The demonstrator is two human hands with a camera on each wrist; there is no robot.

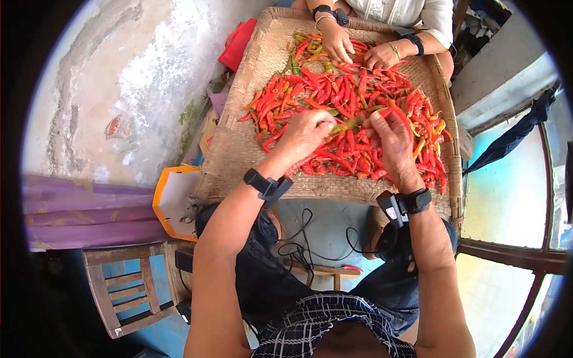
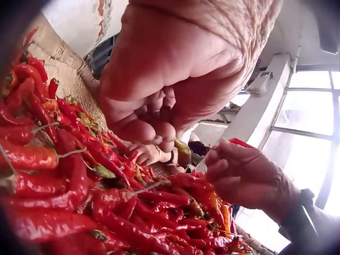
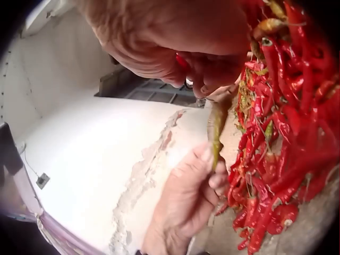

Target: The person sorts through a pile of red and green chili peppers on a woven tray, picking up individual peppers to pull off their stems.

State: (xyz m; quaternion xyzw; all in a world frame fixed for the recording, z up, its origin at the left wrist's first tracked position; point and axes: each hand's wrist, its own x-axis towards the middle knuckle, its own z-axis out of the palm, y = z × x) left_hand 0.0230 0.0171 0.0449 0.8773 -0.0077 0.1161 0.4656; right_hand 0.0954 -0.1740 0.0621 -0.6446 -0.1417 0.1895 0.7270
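A yellow-green chili pepper (image 1: 345, 125), dark at its stem end, stretches between my two hands above a heap of red chili peppers (image 1: 352, 158). My left hand (image 1: 305, 137) pinches its pointed end between thumb and fingers, seen closest in the right wrist view at the green pepper (image 3: 216, 130). At the stem end, the fingertips of my right hand (image 1: 393, 143) pinch the stalk, which shows in the left wrist view beside the dark part (image 2: 198, 148). A red chili (image 3: 182, 61) is also tucked inside my right hand.
The heap lies on a wide woven tray (image 1: 239, 164) with a raised rim. Across it, another person's hands (image 1: 337, 43) work among the peppers. A red bag (image 1: 237, 45) stands left of the tray, a wooden chair (image 1: 128, 289) at lower left. Cables (image 1: 304, 244) lie below.
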